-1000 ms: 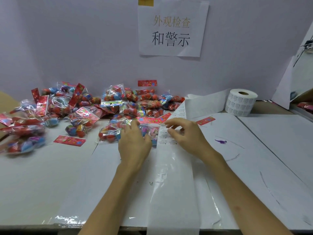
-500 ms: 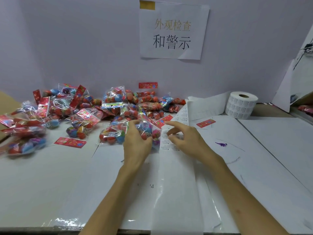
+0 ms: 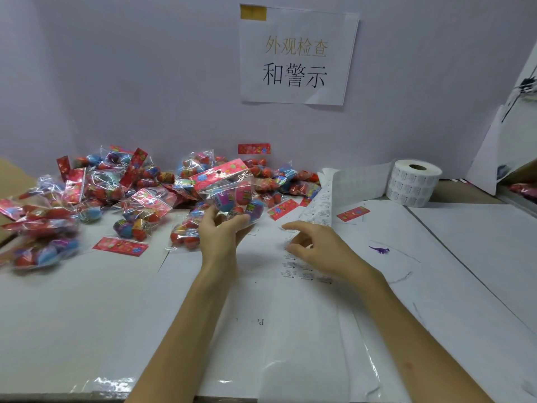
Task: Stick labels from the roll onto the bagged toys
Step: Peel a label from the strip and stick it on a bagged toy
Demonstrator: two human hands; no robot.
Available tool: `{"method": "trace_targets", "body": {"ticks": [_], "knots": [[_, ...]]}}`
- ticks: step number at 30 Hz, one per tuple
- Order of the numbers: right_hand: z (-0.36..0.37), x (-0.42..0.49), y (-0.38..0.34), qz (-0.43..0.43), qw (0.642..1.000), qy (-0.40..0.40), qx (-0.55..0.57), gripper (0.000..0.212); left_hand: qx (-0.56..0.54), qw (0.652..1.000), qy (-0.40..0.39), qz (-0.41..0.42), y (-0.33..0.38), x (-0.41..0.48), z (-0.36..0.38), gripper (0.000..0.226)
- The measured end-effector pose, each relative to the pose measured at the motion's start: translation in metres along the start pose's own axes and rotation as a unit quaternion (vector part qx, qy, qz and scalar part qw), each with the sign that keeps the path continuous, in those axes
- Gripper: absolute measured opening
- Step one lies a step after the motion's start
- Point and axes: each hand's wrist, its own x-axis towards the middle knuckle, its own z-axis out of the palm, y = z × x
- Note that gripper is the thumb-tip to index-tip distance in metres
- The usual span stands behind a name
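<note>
Left hand (image 3: 222, 232) cupped the toy bag (image 3: 229, 190), fingers curled round it; right hand (image 3: 319, 248), at its four o'clock, hovered above the label strip (image 3: 318, 209), thumb and forefinger parted

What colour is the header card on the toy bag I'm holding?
The header card on the toy bag is pink-red with flower prints; head view.
</note>
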Motion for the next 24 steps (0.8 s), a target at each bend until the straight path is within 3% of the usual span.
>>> {"method": "trace_targets", "body": {"ticks": [8, 13, 19, 24], "knots": [[-0.001, 0.0, -0.002, 0.002, 0.999, 0.037, 0.001, 0.037, -0.032, 0.999, -0.02, -0.007, -0.001, -0.001, 0.002, 0.039], [-0.006, 0.001, -0.013, -0.017, 0.985, 0.076, 0.152, 0.029, -0.027, 0.999, -0.008, -0.015, -0.001, 0.002, 0.002, 0.04], [-0.009, -0.002, -0.026, -0.006, 0.897, 0.028, 0.442, 0.032, -0.036, 0.998, 0.002, -0.042, 0.0, 0.002, 0.002, 0.054], [-0.005, -0.004, -0.032, 0.024, 0.81, -0.026, 0.586, 0.043, -0.064, 0.997, 0.0, -0.042, 0.001, 0.0, 0.003, 0.053]]}}
